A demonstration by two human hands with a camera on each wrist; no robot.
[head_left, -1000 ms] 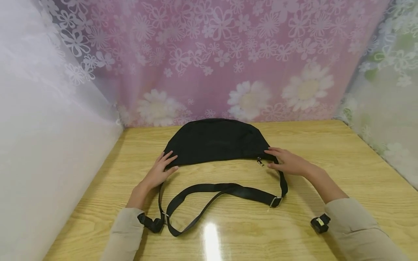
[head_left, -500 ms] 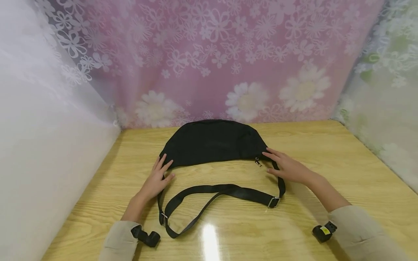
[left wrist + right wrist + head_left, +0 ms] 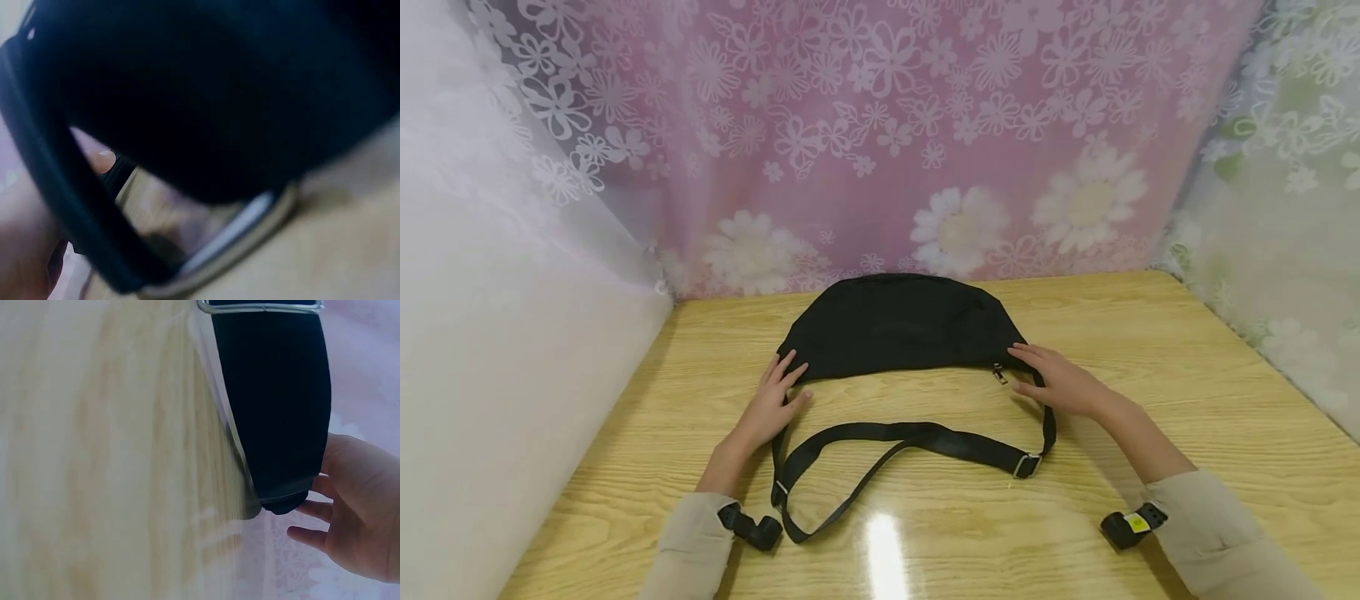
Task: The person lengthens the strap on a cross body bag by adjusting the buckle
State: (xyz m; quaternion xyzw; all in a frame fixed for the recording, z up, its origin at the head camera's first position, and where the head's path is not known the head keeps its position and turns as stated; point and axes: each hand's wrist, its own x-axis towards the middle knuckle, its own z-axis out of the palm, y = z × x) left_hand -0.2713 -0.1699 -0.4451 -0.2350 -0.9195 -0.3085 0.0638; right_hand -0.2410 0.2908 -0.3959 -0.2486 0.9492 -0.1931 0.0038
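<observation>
A black waist bag (image 3: pixel 902 325) lies flat on the table, curved edge toward the back. Its black strap (image 3: pixel 880 432) loops toward the front, with a metal buckle (image 3: pixel 1027 465) at the right. The left hand (image 3: pixel 769 407) rests its extended fingers on the bag's left corner. At the right corner, the right hand (image 3: pixel 1063 383) touches the bag with fairly straight fingers, close to the zipper pull (image 3: pixel 999 374). The strap and a buckle fill much of the blurred left wrist view, hiding most of that hand. In the right wrist view the strap (image 3: pixel 275 400) partly covers the fingertips.
The wooden table (image 3: pixel 1120 333) meets a pink flowered curtain (image 3: pixel 865 150) behind the bag. A pale white panel (image 3: pixel 527 333) stands at the left and a flowered sheet (image 3: pixel 1285 217) at the right. Each wrist wears a small black camera (image 3: pixel 1123 529).
The left hand slid slightly off the corner, then came back onto it. The right hand stays at its corner. The bag and the view shift only slightly.
</observation>
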